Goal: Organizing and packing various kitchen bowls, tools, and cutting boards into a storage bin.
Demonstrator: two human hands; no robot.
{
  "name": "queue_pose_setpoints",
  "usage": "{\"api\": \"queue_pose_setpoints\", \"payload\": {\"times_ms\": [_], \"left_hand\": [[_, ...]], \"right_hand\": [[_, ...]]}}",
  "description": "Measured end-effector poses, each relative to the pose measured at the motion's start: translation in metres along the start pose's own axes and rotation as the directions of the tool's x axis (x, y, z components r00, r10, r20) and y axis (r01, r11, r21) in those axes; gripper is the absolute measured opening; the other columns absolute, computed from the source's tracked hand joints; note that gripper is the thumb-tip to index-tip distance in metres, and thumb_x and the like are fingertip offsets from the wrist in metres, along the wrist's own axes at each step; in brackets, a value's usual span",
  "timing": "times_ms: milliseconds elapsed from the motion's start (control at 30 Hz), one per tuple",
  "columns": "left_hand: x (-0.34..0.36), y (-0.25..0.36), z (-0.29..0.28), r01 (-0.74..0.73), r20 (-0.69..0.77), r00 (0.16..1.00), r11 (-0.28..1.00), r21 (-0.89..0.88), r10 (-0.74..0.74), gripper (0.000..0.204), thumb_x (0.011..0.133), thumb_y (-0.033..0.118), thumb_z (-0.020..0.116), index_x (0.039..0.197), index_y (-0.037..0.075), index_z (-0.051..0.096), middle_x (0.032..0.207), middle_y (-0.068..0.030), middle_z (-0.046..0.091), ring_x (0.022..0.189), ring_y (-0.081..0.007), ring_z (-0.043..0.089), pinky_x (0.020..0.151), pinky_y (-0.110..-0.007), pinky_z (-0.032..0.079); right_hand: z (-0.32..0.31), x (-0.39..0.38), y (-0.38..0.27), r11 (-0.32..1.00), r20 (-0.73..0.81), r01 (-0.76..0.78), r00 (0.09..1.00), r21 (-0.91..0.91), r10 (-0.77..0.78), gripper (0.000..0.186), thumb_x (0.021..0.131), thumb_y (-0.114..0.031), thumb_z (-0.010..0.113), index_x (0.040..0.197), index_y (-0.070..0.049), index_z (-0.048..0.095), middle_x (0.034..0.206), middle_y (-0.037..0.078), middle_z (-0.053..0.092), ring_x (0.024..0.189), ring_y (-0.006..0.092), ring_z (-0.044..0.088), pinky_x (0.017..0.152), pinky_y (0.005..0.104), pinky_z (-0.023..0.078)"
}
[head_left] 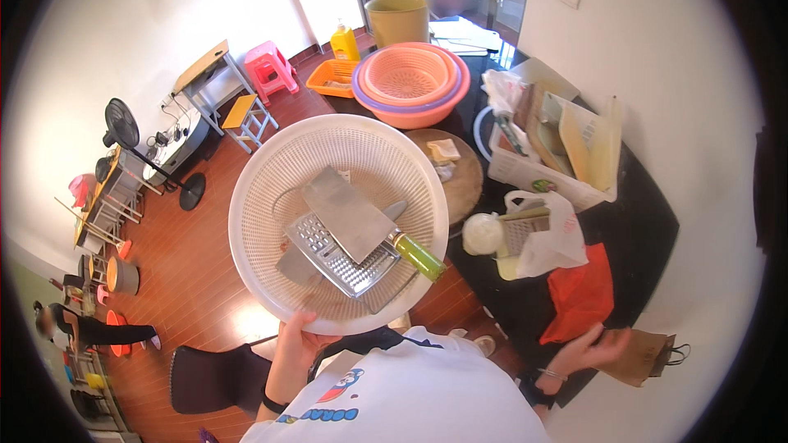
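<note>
Head view: the left hand [297,343] grips the near rim of the white colander [271,160], whose cleaver [349,212] angles right, toward the loosely curled right hand [593,350], which holds nothing.

Bright daylight, apparently from the far doorway, glares off the wooden floor [246,324] and white walls, while fisheye bending and dark vignetting soften the rim.

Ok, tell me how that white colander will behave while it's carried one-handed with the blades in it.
The white colander is gripped at its near rim by the left hand alone, so it probably wants to tip away. Its perforated plastic looks light but somewhat flexible. The cleaver and metal grater lie loose inside and could slide if it tilts.
</note>
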State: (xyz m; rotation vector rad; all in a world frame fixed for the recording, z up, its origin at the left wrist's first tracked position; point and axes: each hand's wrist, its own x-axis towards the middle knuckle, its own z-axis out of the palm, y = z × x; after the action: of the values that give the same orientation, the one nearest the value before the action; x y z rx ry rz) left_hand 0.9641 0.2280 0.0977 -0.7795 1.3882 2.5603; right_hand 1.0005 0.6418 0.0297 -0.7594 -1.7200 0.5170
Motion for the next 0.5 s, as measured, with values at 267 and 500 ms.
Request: {"api": "queue_pose_setpoints", "payload": {"times_ms": [267,500], "left_hand": [[0.025,0.052,-0.062,-0.095,-0.151,0.984,0.995,0.007,0.095,0.056,0.074,0.012,0.051,0.124,-0.004,0.032,0.109,-0.0218,0.052,0.085,-0.0331,0.062,0.061,-0.039,0.058],[0.063,0.076,-0.089,-0.070,-0.274,0.961,0.988,-0.136,0.030,0.056,0.072,0.009,0.049,0.124,-0.003,0.033,0.109,-0.0195,0.053,0.088,-0.0329,0.061,0.055,-0.040,0.057]], "right_hand": [[0.121,-0.035,-0.225,0.813,0.905,-0.485,0.410,0.322,-0.114,0.036,0.077,-0.007,0.063,0.111,-0.002,0.050,0.117,0.013,0.048,0.105,0.0249,0.050,0.088,0.0338,0.039],[0.294,-0.084,-0.308,0.807,0.756,0.002,0.348,0.591,-0.554,0.037,0.073,-0.010,0.066,0.106,0.000,0.053,0.109,0.018,0.052,0.102,0.0327,0.051,0.088,0.0360,0.040]]}}
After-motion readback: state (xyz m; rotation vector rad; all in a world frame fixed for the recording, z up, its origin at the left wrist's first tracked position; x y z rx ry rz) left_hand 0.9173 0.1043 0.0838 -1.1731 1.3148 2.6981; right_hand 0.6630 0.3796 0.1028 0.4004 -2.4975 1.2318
